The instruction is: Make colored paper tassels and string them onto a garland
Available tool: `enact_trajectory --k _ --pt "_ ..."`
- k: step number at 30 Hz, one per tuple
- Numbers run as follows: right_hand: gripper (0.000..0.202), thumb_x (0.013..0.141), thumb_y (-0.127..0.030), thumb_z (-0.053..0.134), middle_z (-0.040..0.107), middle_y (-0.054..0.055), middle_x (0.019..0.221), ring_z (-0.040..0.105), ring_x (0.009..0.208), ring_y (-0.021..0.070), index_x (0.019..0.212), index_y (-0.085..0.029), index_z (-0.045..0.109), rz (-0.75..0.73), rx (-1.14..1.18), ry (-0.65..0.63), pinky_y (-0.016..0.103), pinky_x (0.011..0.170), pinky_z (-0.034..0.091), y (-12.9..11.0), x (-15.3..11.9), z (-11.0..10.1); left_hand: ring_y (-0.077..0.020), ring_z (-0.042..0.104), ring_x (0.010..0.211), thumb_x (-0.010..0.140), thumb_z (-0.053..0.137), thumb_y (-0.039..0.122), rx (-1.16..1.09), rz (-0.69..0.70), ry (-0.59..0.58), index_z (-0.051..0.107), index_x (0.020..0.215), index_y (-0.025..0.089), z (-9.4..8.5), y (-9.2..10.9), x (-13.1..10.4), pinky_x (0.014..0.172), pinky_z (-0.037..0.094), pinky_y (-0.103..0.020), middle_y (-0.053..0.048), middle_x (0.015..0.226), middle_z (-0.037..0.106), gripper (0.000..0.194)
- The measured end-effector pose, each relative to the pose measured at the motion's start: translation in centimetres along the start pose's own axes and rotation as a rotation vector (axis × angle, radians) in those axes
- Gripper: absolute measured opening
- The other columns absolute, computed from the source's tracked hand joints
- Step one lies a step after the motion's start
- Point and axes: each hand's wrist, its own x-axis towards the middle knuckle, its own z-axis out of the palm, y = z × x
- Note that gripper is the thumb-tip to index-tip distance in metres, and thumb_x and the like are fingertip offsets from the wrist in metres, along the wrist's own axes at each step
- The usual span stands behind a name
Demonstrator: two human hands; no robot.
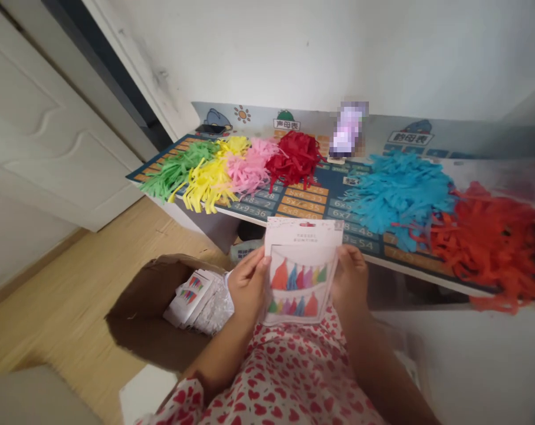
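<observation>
Between my two hands, upright in front of my lap, is a white tassel bunting packet (301, 271) with rows of coloured tassels printed on it. My left hand (249, 283) pinches its left edge, thumb on the front. On the opposite edge, my right hand (352, 277) grips it with closed fingers. Beyond the packet, paper tassels lie in heaps on the table: green (179, 170), yellow (209, 180), pink (252, 166) and dark red (295, 158) to the left, blue (400, 189) and orange-red (492, 239) to the right.
An open cardboard box (143, 319) with several similar packets (199, 298) stands on the floor at my left. A phone (349, 130), blurred out, leans near the wall. Another dark flat object (212, 130) lies at the table's far left. The tabletop mat (302, 195) carries printed sums.
</observation>
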Motion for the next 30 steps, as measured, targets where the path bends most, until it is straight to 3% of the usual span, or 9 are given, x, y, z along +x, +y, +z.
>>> enact_trajectory --k 4,7,10,14,22,30 --pt "0.029 0.065 -0.034 0.085 0.071 -0.005 0.075 0.065 0.067 0.0108 0.076 -0.021 0.062 -0.028 0.087 -0.032 0.024 0.067 0.052 0.4 0.3 -1.3 -0.0194 0.073 0.094 0.083 0.074 0.030 0.108 0.214 -0.088 0.077 0.107 0.025 -0.1 1.9 -0.4 0.086 0.059 -0.032 -0.005 0.105 0.078 0.025" --pt "0.021 0.074 -0.035 0.078 0.075 -0.001 0.097 0.069 0.092 0.0168 0.086 -0.023 0.065 -0.018 0.122 -0.100 0.036 0.088 0.055 0.7 0.1 -1.9 -0.0177 0.073 0.093 0.083 0.074 0.025 0.135 0.386 -0.149 0.076 0.107 0.025 -0.1 3.1 -0.3 0.085 0.059 -0.030 -0.005 0.104 0.077 0.025" --pt "0.022 0.080 -0.038 0.072 0.072 0.002 0.116 0.064 0.112 0.0208 0.097 -0.025 0.068 0.008 0.136 -0.151 0.046 0.106 0.046 1.1 -0.1 -1.9 -0.0160 0.072 0.093 0.085 0.071 0.019 0.143 0.491 -0.178 0.075 0.108 0.025 -0.1 4.0 -0.2 0.085 0.059 -0.027 -0.005 0.105 0.076 0.023" --pt "0.026 0.079 -0.040 0.073 0.068 0.002 0.126 0.059 0.122 0.0214 0.102 -0.028 0.070 0.026 0.166 -0.144 0.048 0.115 0.036 1.3 -0.3 -1.9 -0.0157 0.072 0.096 0.088 0.065 0.013 0.189 0.590 -0.227 0.073 0.112 0.021 -0.1 4.3 -0.2 0.085 0.058 -0.025 -0.008 0.109 0.075 0.026" --pt "0.033 0.077 -0.043 0.074 0.068 0.003 0.126 0.058 0.124 0.0221 0.106 -0.029 0.070 0.077 0.114 -0.154 0.047 0.111 0.041 1.4 -0.7 -1.8 -0.0197 0.074 0.092 0.086 0.069 0.019 0.205 0.542 -0.222 0.075 0.107 0.027 -1.0 4.7 0.0 0.083 0.060 -0.030 -0.006 0.107 0.077 0.023" --pt "0.040 0.078 -0.048 0.072 0.070 0.005 0.123 0.061 0.120 0.0258 0.112 -0.028 0.069 0.037 0.056 -0.153 0.052 0.105 0.045 1.6 -0.9 -1.8 -0.0179 0.074 0.092 0.084 0.070 0.014 0.122 0.504 -0.198 0.076 0.103 0.025 -1.0 4.4 0.0 0.084 0.058 -0.028 -0.006 0.104 0.078 0.023"
